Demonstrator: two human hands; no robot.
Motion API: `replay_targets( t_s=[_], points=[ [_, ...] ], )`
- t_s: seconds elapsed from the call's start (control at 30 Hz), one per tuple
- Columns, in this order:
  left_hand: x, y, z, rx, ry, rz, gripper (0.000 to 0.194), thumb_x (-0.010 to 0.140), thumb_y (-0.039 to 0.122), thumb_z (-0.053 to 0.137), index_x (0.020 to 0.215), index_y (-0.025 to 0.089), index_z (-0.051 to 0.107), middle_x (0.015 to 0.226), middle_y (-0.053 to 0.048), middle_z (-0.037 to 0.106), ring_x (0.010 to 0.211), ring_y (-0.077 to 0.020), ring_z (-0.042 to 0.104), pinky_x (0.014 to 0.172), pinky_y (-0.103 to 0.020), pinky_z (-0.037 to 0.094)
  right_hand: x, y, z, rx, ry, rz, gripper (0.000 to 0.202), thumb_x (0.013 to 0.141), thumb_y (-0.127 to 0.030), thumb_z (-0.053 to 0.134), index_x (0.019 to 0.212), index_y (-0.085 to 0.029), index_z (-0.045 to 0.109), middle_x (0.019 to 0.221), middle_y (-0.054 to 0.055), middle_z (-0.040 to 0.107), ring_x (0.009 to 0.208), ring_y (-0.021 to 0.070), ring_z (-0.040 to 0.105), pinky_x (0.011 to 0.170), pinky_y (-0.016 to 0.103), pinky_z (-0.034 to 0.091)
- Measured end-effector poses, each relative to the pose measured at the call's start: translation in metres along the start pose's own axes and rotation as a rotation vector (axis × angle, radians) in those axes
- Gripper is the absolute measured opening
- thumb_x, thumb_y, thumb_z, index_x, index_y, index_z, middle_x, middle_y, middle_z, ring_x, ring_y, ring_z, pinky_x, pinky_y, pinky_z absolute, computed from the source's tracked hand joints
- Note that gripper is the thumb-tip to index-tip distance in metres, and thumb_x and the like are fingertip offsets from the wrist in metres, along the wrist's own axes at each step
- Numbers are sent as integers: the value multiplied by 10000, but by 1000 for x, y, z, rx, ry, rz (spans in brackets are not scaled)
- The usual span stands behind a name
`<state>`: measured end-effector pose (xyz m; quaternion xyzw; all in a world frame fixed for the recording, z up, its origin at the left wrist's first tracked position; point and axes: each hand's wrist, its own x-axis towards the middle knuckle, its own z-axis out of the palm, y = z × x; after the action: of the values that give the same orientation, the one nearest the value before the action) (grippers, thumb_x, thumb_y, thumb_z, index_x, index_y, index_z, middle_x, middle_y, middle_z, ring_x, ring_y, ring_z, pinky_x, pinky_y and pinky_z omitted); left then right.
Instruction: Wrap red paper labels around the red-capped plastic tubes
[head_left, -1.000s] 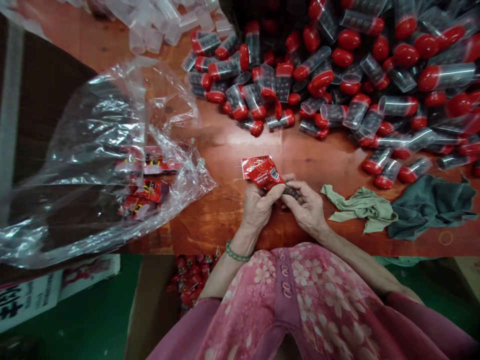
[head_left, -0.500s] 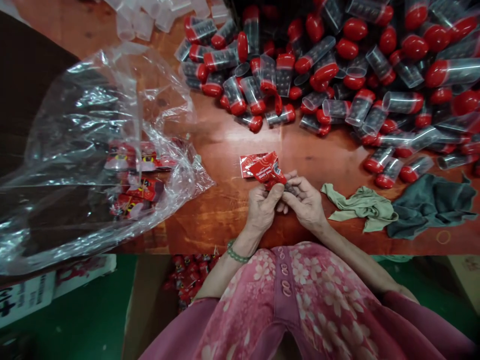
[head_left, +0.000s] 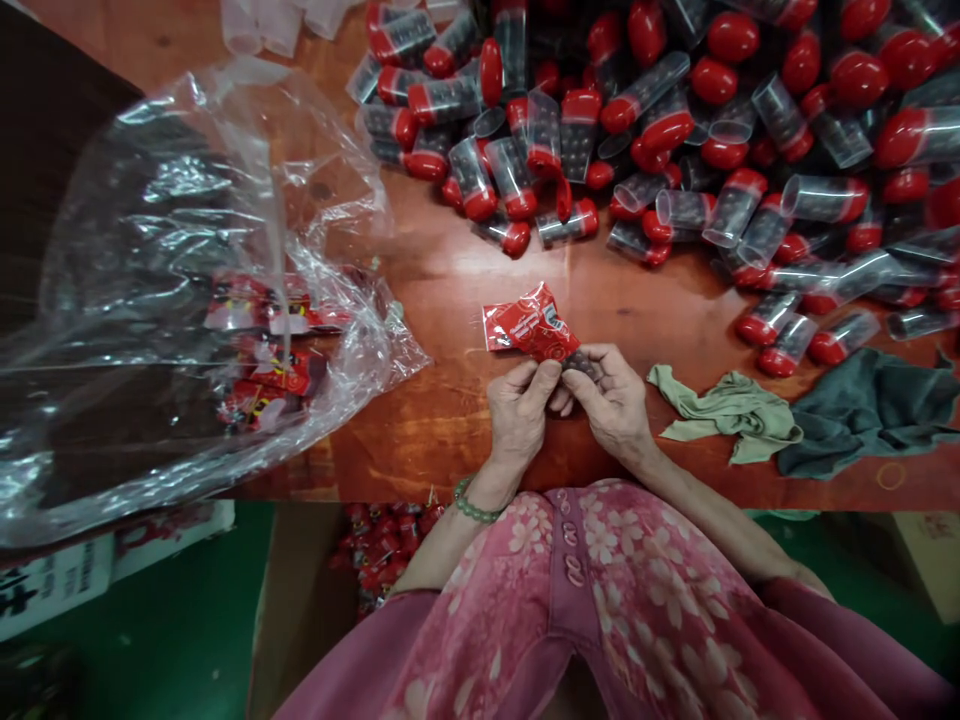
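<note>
Between my hands is a red printed packet (head_left: 541,325), its lower end pinched near a dark, beaded-looking piece (head_left: 579,366). My left hand (head_left: 523,405) closes thumb and fingers on the packet's lower edge. My right hand (head_left: 613,395) has its thumb and fingers closed at the dark piece, which seems to belong to the packet or lie against it. Another flat red packet (head_left: 496,327) lies on the table just left of the held one, partly covered by it.
Clear tubes with red caps (head_left: 517,180) are heaped across the back and right. A plastic bag (head_left: 180,180) with red packets (head_left: 270,385) spreads at left. Green cloths (head_left: 874,410) lie at right. A box of red packets (head_left: 382,545) stands below the table edge (head_left: 420,490).
The held packet has turned and flattened out, its printed face showing more. My fingers have shifted slightly along its lower end. The whole view has moved a little.
</note>
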<state>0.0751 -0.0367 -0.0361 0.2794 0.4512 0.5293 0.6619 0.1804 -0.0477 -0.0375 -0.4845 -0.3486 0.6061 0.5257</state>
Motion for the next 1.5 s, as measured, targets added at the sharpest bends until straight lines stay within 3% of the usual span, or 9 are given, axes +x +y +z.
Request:
replay_targets(
  t_s=[0.17,0.37,0.53,0.7,0.97,1.13,1.33,1.4,1.5],
  points=[
    [-1,2,-1,15,-59,-62,358,741,463,827,744,155,646,500,71,505,434,-43,457,457,-181,414,4,2,-2,50,-13,31,474,791,-609,732,966,-227,512,625,-75,638,469,86,598,461,203,503],
    [9,21,3,-95,-69,-81,425,713,557,812,900,183,733,837,-45,766,369,-40,415,361,-223,380,1,1,-4,7,-137,40,451,831,-566,715,1064,-207,571,644,-45,674,548,107,656,554,231,569],
    [9,19,4,-69,-70,-114,438,742,582,776,930,187,784,980,-99,794,396,-41,446,366,-212,363,-1,5,-14,12,-183,65,464,843,-487,732,1199,-212,620,823,11,752,691,140,729,696,300,636],
    [3,10,1,53,-44,-58,458,780,592,739,986,186,791,1054,-117,787,741,-172,724,573,-238,542,-4,3,-17,-99,-75,-5,407,813,-501,751,1109,-228,687,973,26,757,718,143,728,710,318,658],
    [13,22,0,-165,-54,46,303,714,431,853,915,218,775,973,-56,789,940,-237,760,863,-361,614,-3,-7,-9,-410,-89,-218,247,896,-317,668,1131,-247,698,1011,48,737,834,168,709,781,317,607],
    [15,26,-1,-132,-87,-16,295,670,433,882,784,198,745,870,-58,779,898,-242,758,833,-379,621,-2,-9,-11,-489,-59,-307,202,865,-264,683,1061,-239,725,931,50,744,841,187,695,809,345,593],
    [10,29,-6,40,-208,-103,299,719,450,833,828,186,745,1062,-95,783,459,-82,568,394,-233,463,-2,-8,-13,-59,-199,79,257,824,-396,755,995,-206,726,786,5,741,614,131,683,600,285,617],
    [9,28,-6,55,-202,-103,278,744,433,817,853,187,751,1069,-92,782,424,-59,525,367,-218,424,0,-7,-12,41,-205,134,285,794,-411,788,968,-197,719,729,-10,734,597,127,690,595,276,623],
    [9,27,-5,17,-163,-86,367,717,473,835,949,198,760,1055,-103,779,581,-134,667,451,-232,488,3,-7,-11,53,-118,99,328,786,-416,797,1021,-207,703,785,-8,754,616,122,711,624,274,637]
  ],
)
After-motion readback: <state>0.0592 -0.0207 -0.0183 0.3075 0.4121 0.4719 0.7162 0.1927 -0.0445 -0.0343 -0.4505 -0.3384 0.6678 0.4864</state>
